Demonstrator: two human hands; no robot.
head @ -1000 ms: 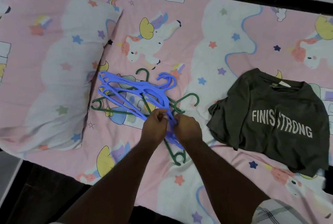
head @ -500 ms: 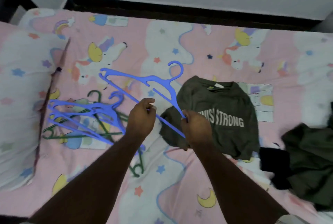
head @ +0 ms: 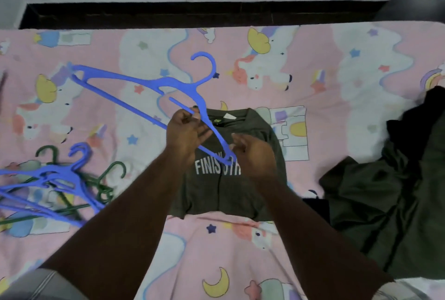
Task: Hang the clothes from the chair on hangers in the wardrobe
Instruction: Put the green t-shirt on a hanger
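Pink unicorn-print bedsheet covers the bed, with a dark frame and pale wall behind. From the head camera, the left hand pinches a blue plastic hanger held above a folded dark olive T-shirt printed in white letters. The right hand pinches the hanger's near end with curled fingers. A heap of blue and green plastic hangers lies at left; dark crumpled clothes lie at right.
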